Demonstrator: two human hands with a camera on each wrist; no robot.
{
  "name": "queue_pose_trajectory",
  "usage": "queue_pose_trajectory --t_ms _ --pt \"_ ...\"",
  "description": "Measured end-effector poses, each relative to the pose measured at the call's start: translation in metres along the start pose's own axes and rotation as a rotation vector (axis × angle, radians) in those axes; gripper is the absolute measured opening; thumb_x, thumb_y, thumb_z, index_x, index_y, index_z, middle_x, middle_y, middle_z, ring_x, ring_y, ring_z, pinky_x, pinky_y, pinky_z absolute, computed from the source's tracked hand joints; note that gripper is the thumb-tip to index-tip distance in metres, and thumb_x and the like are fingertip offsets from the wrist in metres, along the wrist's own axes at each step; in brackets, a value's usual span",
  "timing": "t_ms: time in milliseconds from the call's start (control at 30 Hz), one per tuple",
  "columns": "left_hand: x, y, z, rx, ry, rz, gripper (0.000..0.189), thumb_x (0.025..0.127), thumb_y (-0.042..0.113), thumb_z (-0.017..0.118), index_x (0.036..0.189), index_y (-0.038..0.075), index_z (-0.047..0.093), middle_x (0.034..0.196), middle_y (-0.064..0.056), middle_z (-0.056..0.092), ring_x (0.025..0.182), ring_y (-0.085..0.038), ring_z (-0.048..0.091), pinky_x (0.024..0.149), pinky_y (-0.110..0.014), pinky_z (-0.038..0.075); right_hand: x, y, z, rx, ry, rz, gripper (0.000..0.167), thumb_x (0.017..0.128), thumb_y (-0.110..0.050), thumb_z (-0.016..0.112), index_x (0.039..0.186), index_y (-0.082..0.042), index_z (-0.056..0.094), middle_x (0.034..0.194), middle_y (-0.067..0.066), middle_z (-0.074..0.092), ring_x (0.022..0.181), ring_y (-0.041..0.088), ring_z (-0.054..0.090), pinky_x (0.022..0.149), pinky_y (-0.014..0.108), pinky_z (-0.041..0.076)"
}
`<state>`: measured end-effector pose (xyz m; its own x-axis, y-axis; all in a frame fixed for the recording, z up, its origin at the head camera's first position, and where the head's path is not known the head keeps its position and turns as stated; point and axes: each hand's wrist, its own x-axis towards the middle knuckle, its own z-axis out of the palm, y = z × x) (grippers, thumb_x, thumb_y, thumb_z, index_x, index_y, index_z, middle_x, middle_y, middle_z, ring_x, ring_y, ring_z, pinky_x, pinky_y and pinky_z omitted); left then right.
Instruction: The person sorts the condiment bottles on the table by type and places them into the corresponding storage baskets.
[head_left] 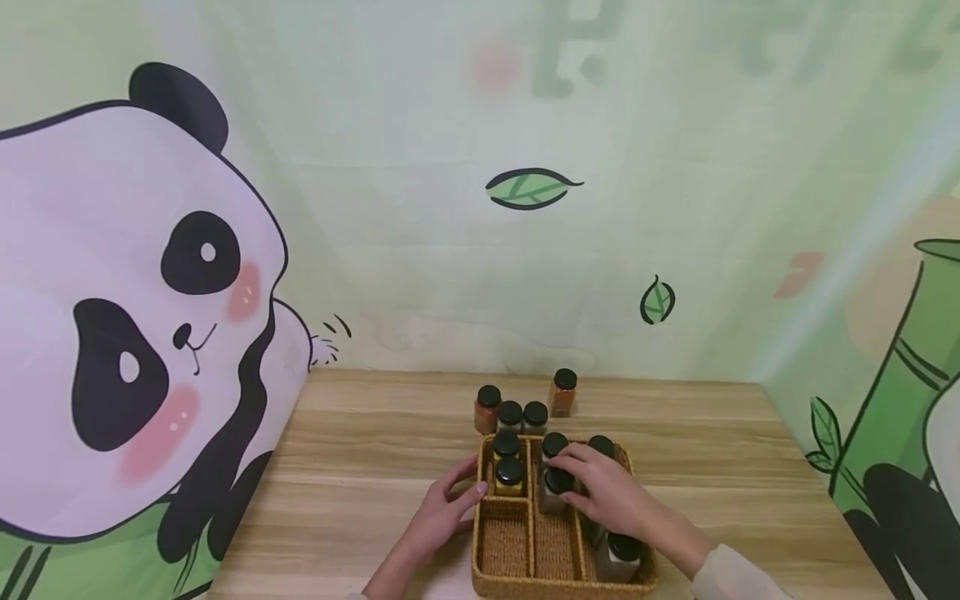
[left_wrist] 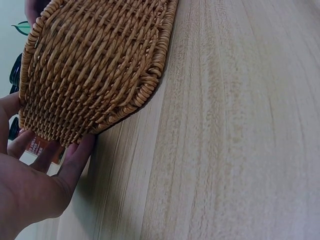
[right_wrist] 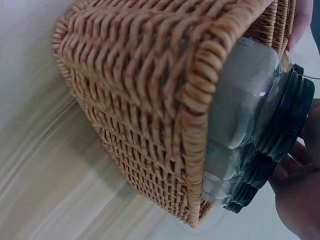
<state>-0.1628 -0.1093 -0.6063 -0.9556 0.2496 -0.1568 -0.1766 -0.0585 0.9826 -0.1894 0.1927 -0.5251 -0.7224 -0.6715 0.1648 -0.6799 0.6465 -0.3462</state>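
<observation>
While the left hand [head_left: 438,512] rests loose, extended fingers against the wicker basket [head_left: 562,588] on the wooden table [head_left: 352,450], two black-lidded jars [head_left: 509,472] stand in its back-left compartment [head_left: 502,499]; the right hand [head_left: 607,493] pinches another jar [head_left: 552,502], contents unclear, in the middle, apparently seating it, which next calls for a clean release beside the right-hand jars [head_left: 620,562].

The near-left compartment [head_left: 504,550] of the basket [head_left: 562,587] offers room from above, while jars [head_left: 488,412] obstruct behind its far rim.

No text is legible: print [left_wrist: 36,145] on an orange jar [left_wrist: 60,153] and pale characters [head_left: 546,50] on the backdrop [head_left: 420,167] are blurred
</observation>
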Motion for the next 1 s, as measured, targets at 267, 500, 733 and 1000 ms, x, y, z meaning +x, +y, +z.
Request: queue_pose_trajectory --t_ms 267,500,733,1000 --pt "0.000 0.000 0.000 -0.006 -0.006 -0.003 0.064 0.107 0.033 0.066 0.163 0.013 0.042 0.163 -0.024 0.036 0.140 -0.043 0.048 0.094 -0.052 0.062 0.001 -0.001 -0.012 -0.081 0.043 -0.052 0.044 0.091 -0.022 0.087 0.129 -0.005 0.072 0.124 0.009 0.066 0.108 0.025 0.066 0.085 0.044 0.062" --pt "0.001 -0.001 0.000 -0.007 0.000 -0.005 0.064 0.107 0.033 0.066 0.163 0.013 0.042 0.164 -0.024 0.036 0.139 -0.042 0.049 0.094 -0.051 0.062 0.021 0.010 -0.043 0.122 0.096 0.003 0.039 0.097 -0.022 0.080 0.128 0.000 0.070 0.116 0.011 0.071 0.105 0.030 0.069 0.087 0.050 0.061" --pt "0.000 0.000 -0.001 -0.009 -0.013 0.001 0.061 0.109 0.031 0.064 0.163 0.014 0.042 0.164 -0.023 0.036 0.140 -0.043 0.048 0.095 -0.054 0.061 0.059 0.035 -0.067 0.254 0.178 0.148 0.037 0.098 -0.017 0.078 0.128 0.005 0.069 0.116 0.016 0.072 0.106 0.036 0.067 0.093 0.054 0.058" --pt "-0.001 0.001 -0.001 -0.015 -0.006 -0.004 0.059 0.109 0.030 0.064 0.162 0.014 0.043 0.163 -0.022 0.038 0.138 -0.040 0.050 0.095 -0.052 0.061 0.088 0.069 -0.062 0.243 0.212 0.248 0.047 0.098 -0.019 0.079 0.134 0.007 0.065 0.128 0.024 0.068 0.118 0.041 0.063 0.099 0.058 0.055"
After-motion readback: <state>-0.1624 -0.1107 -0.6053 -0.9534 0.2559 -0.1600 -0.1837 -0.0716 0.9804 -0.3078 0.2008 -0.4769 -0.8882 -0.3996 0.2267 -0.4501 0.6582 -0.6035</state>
